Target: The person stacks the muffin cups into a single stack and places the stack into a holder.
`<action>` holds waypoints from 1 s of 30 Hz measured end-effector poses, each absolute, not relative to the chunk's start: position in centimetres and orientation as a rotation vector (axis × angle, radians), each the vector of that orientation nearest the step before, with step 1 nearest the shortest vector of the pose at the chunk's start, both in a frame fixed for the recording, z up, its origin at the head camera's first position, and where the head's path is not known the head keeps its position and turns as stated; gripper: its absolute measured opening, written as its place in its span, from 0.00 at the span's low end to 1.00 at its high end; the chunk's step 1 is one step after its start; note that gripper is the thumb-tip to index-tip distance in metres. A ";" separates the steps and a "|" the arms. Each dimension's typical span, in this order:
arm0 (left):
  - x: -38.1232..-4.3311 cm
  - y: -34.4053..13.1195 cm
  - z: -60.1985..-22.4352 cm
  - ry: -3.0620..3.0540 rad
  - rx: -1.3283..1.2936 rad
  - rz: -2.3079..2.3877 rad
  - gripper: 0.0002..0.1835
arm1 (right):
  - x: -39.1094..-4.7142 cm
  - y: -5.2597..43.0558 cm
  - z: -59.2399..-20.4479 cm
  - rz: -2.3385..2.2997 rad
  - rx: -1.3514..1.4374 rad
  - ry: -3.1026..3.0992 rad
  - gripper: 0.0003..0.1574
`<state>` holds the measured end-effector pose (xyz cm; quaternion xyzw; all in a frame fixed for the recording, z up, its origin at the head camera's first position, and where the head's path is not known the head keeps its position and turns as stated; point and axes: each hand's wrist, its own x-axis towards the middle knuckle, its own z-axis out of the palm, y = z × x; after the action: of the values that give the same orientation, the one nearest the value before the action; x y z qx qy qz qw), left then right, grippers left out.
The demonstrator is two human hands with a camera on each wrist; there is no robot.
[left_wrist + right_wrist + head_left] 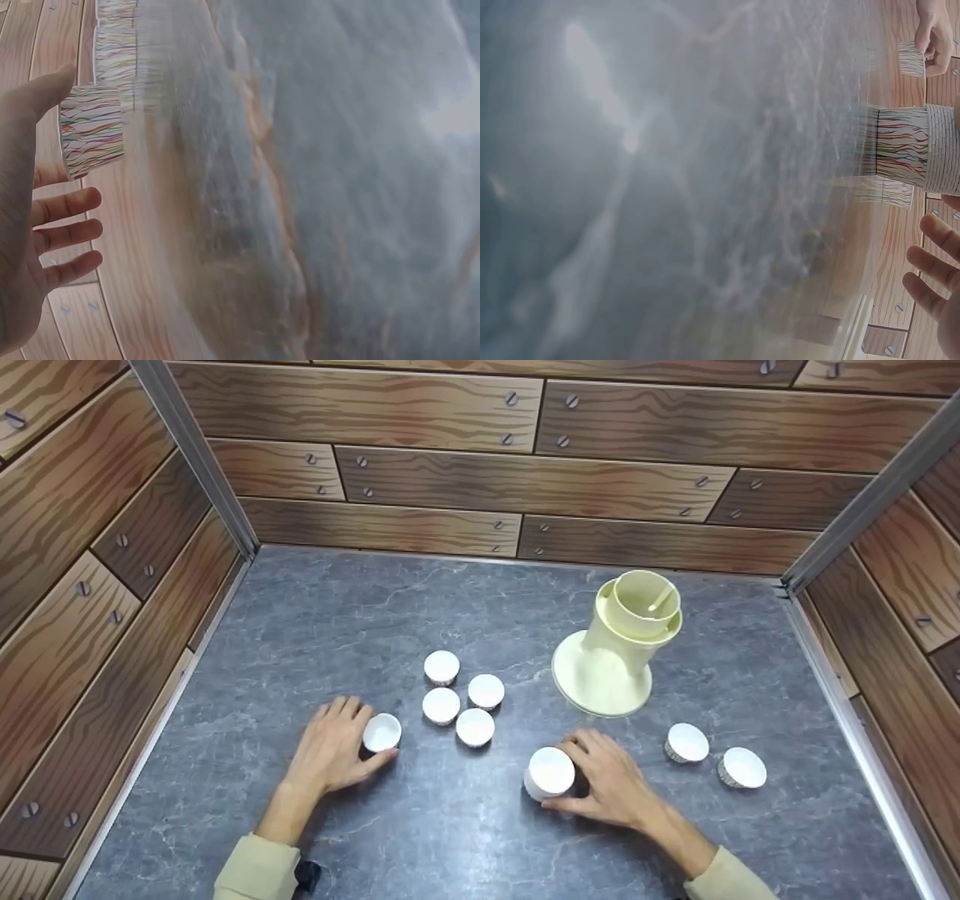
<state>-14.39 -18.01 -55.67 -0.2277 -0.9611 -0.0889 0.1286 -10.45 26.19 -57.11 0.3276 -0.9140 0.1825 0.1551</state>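
In the head view my left hand (330,746) pinches a small white paper baking cup (382,733) between thumb and index finger. Coloured wavy lines run round this cup's side (91,129) in the left wrist view, with the other fingers stretched out past it. To the right, my right hand (607,780) holds a taller stack of nested paper cups (550,772) between thumb and fingers. Several layered rims of that stack (940,150) show in the right wrist view. Between the hands, several single cups (475,727) stand upright in a cluster.
A pale yellow flared stand (604,679) with a round open top rises behind the right hand. Two more paper cups, a nearer one (742,768) and a farther one (686,743), stand at right. Wood-patterned walls (450,480) border the grey marbled tabletop (345,607).
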 end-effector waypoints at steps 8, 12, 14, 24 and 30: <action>-14.2 -17.3 -55.3 -2.759 -0.697 -0.257 0.35 | -10.4 26.2 -57.2 0.516 0.933 -2.607 0.46; -14.3 -16.9 -55.1 -2.749 -0.718 -0.238 0.35 | -10.3 26.2 -57.2 0.509 0.929 -2.609 0.47; -14.3 -16.6 -54.9 -2.745 -0.729 -0.233 0.36 | -10.3 26.2 -57.2 0.509 0.928 -2.611 0.47; -14.2 -15.3 -54.4 -2.726 -0.774 -0.234 0.36 | -10.4 26.3 -57.2 0.508 0.933 -2.621 0.47; -14.2 -14.5 -54.4 -2.709 -0.784 -0.255 0.35 | -10.5 26.2 -57.2 0.514 0.938 -2.618 0.47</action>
<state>-14.23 -14.49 -54.42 -0.2734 -0.9453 -0.0891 0.1542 -10.48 26.24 -57.20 0.3277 -0.9143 0.1796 0.1561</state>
